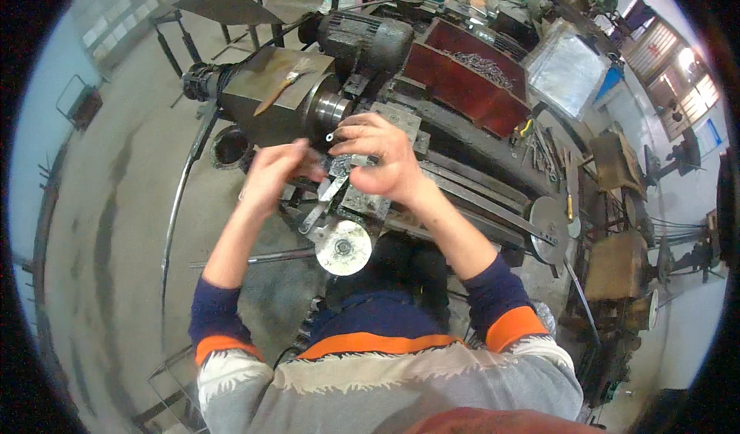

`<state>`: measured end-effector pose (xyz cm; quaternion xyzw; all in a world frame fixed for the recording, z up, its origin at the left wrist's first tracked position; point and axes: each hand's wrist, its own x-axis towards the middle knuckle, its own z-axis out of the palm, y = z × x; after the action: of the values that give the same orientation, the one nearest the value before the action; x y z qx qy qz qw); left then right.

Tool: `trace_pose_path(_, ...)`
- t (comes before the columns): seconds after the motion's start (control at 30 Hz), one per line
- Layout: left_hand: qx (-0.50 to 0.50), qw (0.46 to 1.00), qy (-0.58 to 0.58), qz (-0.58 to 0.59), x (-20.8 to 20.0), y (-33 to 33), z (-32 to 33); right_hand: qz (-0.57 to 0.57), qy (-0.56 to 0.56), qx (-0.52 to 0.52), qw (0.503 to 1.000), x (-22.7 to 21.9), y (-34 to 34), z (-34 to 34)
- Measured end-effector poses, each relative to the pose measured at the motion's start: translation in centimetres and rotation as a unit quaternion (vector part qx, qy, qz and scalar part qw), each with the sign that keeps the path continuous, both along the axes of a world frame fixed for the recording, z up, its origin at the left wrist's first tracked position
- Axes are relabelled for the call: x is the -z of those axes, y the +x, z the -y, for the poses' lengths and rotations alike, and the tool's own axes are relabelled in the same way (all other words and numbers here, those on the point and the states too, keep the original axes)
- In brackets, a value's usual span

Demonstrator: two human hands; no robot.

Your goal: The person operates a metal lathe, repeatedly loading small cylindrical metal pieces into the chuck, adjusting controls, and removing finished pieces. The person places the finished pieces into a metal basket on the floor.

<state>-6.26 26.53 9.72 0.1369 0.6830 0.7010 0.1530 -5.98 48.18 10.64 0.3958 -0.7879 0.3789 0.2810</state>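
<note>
My right hand (383, 159) is over the carriage of a small lathe, its fingers bent just in front of the shiny round spindle nose (333, 110). A small metal ring-shaped piece (330, 136) shows at its fingertips. To the left, my left hand (275, 173) is raised beside the carriage, fingers pointing right and smeared by motion. Whether it holds anything cannot be made out. Between and below the hands lies a flat metal lever (333, 190). Below that is a pale round handwheel (344, 247).
A wooden-handled brush (284, 87) lies on the headstock cover (258, 72). Behind the lathe bed, a dark red box (462, 102) holds many small metal pieces (484, 68). Wrenches (546, 153) lie at the right. A motor (366, 39) stands at the back, and a long bar (179, 203) slants down the left.
</note>
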Motion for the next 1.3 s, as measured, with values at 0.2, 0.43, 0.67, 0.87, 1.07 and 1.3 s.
trace_pose_path(0.2, 0.021, 0.965, 0.247, 0.090, 2.3, -0.6, -6.8, -0.027, 0.013, 0.097, 0.995, 0.7, 1.6, -0.2)
trace_pose_path(0.43, 0.044, 0.987, -0.072, -0.134, 1.3, -0.7, -4.8, 0.052, 0.104, 0.046, 0.992, 1.5, 0.9, -1.1)
trace_pose_path(0.67, 0.071, 0.974, -0.141, -0.162, 0.2, -2.2, -2.7, 0.159, 0.168, -0.037, 0.972, -0.4, -2.1, -0.7)
trace_pose_path(0.87, -0.101, 0.918, -0.283, -0.261, 0.2, -3.2, 6.8, 0.281, 0.281, 0.180, 0.900, -0.8, -8.8, -1.9)
trace_pose_path(1.07, -0.240, 0.654, -0.683, -0.220, 1.5, 4.7, 22.7, 0.314, 0.296, 0.197, 0.880, 2.9, -12.4, -1.4)
trace_pose_path(1.3, -0.329, 0.774, -0.541, 0.017, 8.3, 16.4, 27.7, 0.311, 0.276, 0.187, 0.890, 4.0, -12.8, -0.7)
